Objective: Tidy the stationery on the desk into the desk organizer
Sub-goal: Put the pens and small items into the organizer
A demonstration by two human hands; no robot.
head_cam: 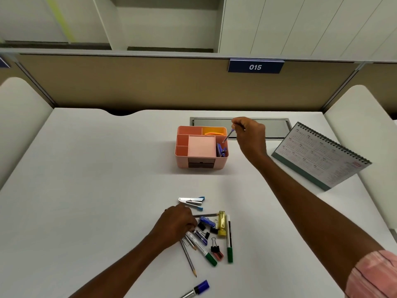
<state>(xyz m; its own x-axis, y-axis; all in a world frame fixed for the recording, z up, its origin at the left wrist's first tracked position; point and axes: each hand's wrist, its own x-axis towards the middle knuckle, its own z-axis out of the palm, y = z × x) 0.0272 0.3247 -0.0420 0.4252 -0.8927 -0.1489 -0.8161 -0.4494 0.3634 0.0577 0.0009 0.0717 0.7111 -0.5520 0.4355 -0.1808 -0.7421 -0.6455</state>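
The right hand (249,134) is raised over the far part of the white tabletop (86,190). Its fingers are pinched together on a thin blue-tipped pen (228,136), which slants down, tip first, into the right-hand compartment of the pink plastic desk organizer (182,162). That compartment also holds a blue clip-like object (221,150). A pale pink block of note paper (202,146) fills the middle compartment, and orange rubber bands (213,132) lie in the far right one. The organizer stands toward the far edge, a little right of centre. Near the front edge the left hand (178,222) rests on a loose pile of stationery with its fingers bent down among the items; whether they are clamped on anything cannot be told. The pile includes a small silver and blue stapler (191,200), a yellow highlighter (221,223), green-capped white markers (229,239), a grey pencil (189,258) and black binder clips (214,247). A blue-capped marker (198,288) lies apart at the front edge. A spiral-bound desk calendar (320,155) stands near the right edge.
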